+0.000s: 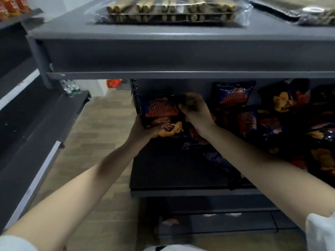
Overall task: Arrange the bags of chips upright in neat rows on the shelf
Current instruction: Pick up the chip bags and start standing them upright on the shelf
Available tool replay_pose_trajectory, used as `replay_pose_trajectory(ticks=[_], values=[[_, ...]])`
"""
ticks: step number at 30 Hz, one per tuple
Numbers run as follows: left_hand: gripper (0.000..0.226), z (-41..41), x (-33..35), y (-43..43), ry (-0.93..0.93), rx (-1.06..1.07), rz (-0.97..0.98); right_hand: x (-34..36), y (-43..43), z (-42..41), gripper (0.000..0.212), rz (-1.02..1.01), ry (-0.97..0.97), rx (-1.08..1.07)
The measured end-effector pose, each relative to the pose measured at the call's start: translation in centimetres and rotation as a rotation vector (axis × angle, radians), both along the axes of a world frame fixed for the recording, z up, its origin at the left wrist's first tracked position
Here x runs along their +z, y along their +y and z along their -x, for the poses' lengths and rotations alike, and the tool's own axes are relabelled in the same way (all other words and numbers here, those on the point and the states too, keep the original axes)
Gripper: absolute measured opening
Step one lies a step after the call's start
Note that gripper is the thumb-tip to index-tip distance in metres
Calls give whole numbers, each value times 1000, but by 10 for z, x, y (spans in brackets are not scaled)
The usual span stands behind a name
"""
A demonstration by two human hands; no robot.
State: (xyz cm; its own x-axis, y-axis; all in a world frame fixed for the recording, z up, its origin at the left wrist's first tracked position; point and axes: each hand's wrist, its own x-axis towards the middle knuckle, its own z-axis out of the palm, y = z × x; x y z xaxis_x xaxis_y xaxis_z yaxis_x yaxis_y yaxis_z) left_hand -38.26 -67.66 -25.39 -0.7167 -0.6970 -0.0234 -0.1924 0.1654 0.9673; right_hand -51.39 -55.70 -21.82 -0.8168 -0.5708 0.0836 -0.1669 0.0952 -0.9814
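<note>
A dark blue chip bag (160,113) with red lettering stands upright at the far left end of the dark shelf (181,171). My left hand (145,130) grips its bottom edge from below. My right hand (194,108) pinches its upper right corner. Another bag of the same kind (233,94) stands upright at the back, to the right. Several more bags (290,124) lie in a loose heap on the right part of the shelf, some flat, some tilted.
A grey upper shelf (181,57) overhangs the work area and carries clear packs of biscuit sticks (170,12). A perforated upright post (135,95) bounds the shelf on the left. Another dark shelving unit (36,124) stands left across a wooden floor (101,124).
</note>
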Motion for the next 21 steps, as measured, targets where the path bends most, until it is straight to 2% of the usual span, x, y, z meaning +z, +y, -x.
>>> replay_pose_trajectory(ticks=[2, 5, 7, 11, 14, 21], values=[[73, 1, -1, -6, -16, 35, -47, 5, 15, 1, 42, -116, 117, 47], [77, 8, -2, -25, -51, 31, -13, 10, 36, -2, 48, -458, 606, 94], [77, 15, -4, -37, -135, -9, 102, 10, 45, -9, 50, -659, 803, 106], [74, 28, -14, -41, -246, 29, 210, -9, 57, -18, 54, -874, 819, 147], [68, 36, -19, -37, -272, 87, 238, -30, 63, -16, 56, -888, 756, 125], [64, 51, -8, -35, -230, 174, 224, -58, 69, -18, 60, -909, 837, 112]])
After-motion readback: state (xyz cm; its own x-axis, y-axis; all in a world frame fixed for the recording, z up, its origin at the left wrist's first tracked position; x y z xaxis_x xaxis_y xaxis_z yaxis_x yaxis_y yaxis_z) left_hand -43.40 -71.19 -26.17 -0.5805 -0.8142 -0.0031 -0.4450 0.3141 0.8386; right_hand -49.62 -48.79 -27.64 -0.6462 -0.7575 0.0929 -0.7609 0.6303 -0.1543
